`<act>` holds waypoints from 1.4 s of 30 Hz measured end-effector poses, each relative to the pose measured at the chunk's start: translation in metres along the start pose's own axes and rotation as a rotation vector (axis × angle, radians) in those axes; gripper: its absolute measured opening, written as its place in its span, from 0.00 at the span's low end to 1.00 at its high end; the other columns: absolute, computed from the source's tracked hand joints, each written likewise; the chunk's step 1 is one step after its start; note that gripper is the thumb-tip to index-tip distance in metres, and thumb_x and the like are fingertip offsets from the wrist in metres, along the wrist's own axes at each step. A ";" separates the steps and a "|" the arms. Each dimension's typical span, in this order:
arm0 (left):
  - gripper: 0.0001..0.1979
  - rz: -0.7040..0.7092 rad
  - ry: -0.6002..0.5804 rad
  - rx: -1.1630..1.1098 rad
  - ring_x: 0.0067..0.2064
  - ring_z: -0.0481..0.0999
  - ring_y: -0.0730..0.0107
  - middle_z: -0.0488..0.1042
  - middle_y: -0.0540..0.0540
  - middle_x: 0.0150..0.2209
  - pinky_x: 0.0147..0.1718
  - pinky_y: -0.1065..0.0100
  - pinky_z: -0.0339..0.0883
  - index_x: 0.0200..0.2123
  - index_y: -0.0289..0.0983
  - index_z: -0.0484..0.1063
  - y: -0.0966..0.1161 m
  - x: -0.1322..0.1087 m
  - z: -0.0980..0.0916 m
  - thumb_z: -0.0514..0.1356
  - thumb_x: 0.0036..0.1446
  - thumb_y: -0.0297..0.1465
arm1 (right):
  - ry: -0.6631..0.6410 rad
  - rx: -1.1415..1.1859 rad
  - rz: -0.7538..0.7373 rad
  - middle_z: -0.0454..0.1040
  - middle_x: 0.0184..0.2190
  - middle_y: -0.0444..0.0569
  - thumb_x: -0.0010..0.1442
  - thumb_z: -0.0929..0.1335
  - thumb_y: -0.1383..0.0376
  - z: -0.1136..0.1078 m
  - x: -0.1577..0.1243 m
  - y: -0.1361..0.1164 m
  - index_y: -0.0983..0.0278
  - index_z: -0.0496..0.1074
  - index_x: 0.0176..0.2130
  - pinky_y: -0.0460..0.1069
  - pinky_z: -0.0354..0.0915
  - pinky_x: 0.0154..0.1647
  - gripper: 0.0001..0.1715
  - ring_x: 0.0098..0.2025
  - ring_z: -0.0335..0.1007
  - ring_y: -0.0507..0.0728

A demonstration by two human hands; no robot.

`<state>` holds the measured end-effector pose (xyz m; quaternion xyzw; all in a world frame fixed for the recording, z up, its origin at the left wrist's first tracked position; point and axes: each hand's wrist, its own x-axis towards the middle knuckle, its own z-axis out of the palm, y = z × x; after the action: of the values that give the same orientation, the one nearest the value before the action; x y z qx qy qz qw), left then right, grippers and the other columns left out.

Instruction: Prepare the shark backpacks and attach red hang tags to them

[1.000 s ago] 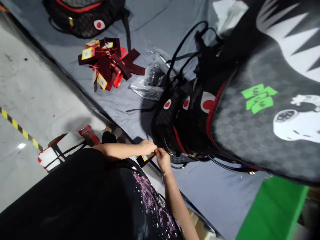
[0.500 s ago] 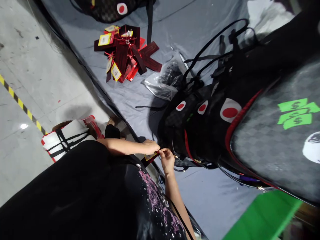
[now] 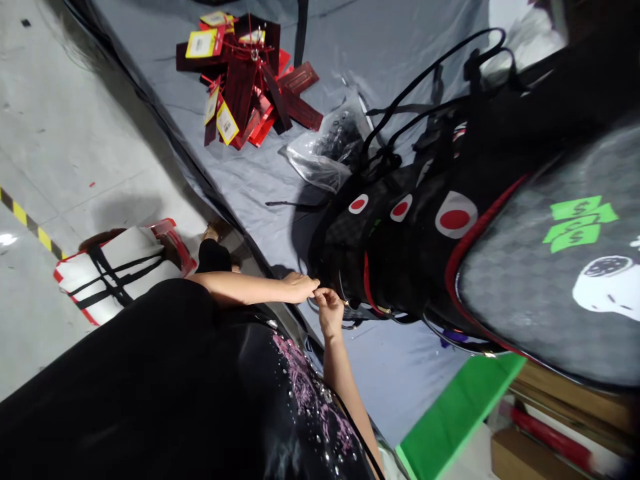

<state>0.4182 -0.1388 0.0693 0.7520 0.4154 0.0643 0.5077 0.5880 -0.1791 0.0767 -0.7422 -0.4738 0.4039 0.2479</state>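
Observation:
My left hand [image 3: 300,288] reaches in from the left, its fingers closed in a pinch. Against its fingertips is my right hand [image 3: 330,310], also pinching. Half a second ago a dark hang tag with a yellow label hung at their fingers; now it is hidden, and its thin string is too small to see. Both hands are at the near edge of a row of black checked bags [image 3: 340,240], close to their zippers. Round white patches with red dots mark these bags. The nearest large bag [image 3: 530,280] on the right carries green print and a white cartoon head.
A pile of dark red hang tags [image 3: 245,87] with yellow labels lies on the grey cloth [image 3: 265,180]. Near it sits a clear plastic bag [image 3: 325,147]. A green board [image 3: 455,413] is at lower right. A white-and-red bag [image 3: 120,267] stands on the floor.
The view has shifted slightly, showing more of the large bag's cartoon and the boxes at lower right. The hang tag under my hands has gone out of sight. Both hands stay pinched together.

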 end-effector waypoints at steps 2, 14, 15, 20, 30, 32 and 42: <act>0.09 0.006 -0.025 -0.008 0.43 0.79 0.62 0.79 0.44 0.39 0.40 0.68 0.67 0.45 0.38 0.75 0.000 0.000 0.000 0.57 0.65 0.32 | 0.001 -0.004 0.006 0.70 0.24 0.44 0.44 0.74 0.49 -0.001 -0.001 -0.001 0.64 0.70 0.29 0.49 0.63 0.32 0.23 0.28 0.63 0.53; 0.09 0.058 -0.033 -0.010 0.46 0.78 0.59 0.79 0.43 0.43 0.43 0.66 0.66 0.45 0.39 0.74 -0.001 -0.007 -0.007 0.57 0.65 0.33 | 0.012 -0.030 -0.024 0.69 0.24 0.44 0.47 0.72 0.44 0.003 -0.008 -0.003 0.62 0.68 0.30 0.49 0.65 0.31 0.25 0.27 0.65 0.53; 0.10 0.065 -0.032 -0.008 0.47 0.78 0.59 0.79 0.42 0.44 0.43 0.66 0.66 0.47 0.39 0.73 -0.001 -0.007 -0.007 0.58 0.65 0.34 | 0.011 -0.041 -0.031 0.70 0.24 0.44 0.49 0.71 0.44 0.003 -0.009 -0.004 0.62 0.68 0.30 0.50 0.66 0.31 0.25 0.27 0.65 0.54; 0.07 0.098 -0.105 0.011 0.43 0.78 0.62 0.80 0.45 0.39 0.40 0.69 0.66 0.42 0.40 0.76 -0.002 -0.008 -0.010 0.59 0.61 0.28 | -0.010 -0.130 -0.110 0.73 0.28 0.47 0.53 0.69 0.50 0.002 -0.018 -0.014 0.62 0.70 0.32 0.51 0.67 0.37 0.18 0.31 0.68 0.56; 0.06 0.061 -0.145 0.069 0.39 0.79 0.62 0.79 0.45 0.33 0.37 0.69 0.64 0.33 0.37 0.77 0.003 -0.001 -0.021 0.61 0.60 0.31 | -0.025 -0.146 -0.176 0.76 0.33 0.48 0.53 0.69 0.55 0.002 -0.023 -0.014 0.61 0.67 0.40 0.53 0.68 0.43 0.16 0.36 0.73 0.57; 0.06 0.071 -0.107 0.095 0.43 0.79 0.59 0.79 0.42 0.37 0.40 0.67 0.65 0.39 0.37 0.77 0.003 -0.001 -0.019 0.60 0.61 0.31 | 0.001 -0.127 -0.160 0.75 0.32 0.47 0.53 0.69 0.55 0.004 -0.023 -0.008 0.60 0.65 0.40 0.52 0.69 0.41 0.17 0.35 0.73 0.57; 0.09 0.130 -0.039 0.216 0.46 0.79 0.56 0.79 0.40 0.41 0.41 0.66 0.67 0.45 0.38 0.74 0.000 -0.004 -0.015 0.56 0.65 0.32 | 0.087 -0.064 -0.171 0.75 0.32 0.46 0.52 0.68 0.55 0.012 -0.022 -0.007 0.58 0.66 0.37 0.51 0.69 0.39 0.14 0.34 0.73 0.56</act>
<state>0.4080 -0.1314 0.0777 0.8288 0.3603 0.0375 0.4264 0.5695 -0.1964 0.0838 -0.7235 -0.5368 0.3334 0.2780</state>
